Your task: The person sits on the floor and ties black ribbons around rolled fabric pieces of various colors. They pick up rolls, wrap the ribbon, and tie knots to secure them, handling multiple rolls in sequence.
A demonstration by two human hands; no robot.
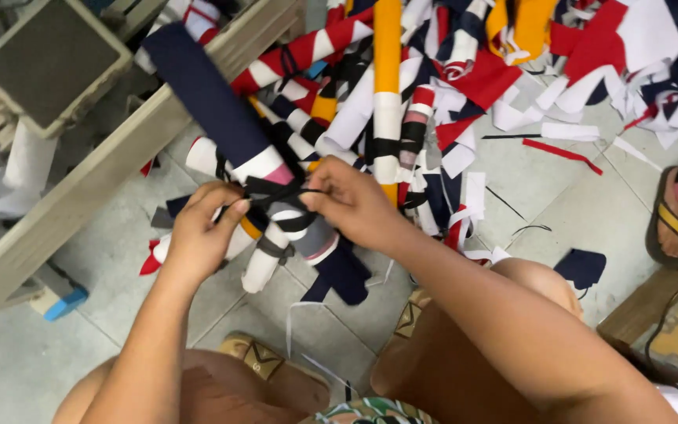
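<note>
Rolls of striped cloth [292,212] lay bunched on the tiled floor [574,204], soft and light, best gripped around their middles. Left hand [202,232] and right hand [351,200] each pinched the black tie strip [276,188].

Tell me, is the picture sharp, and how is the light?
Head view: soft, even light, no glare; the left hand, right hand and the black strip they pinch look slightly soft; the fabric rolls are clearer; edges bend somewhat.
</note>
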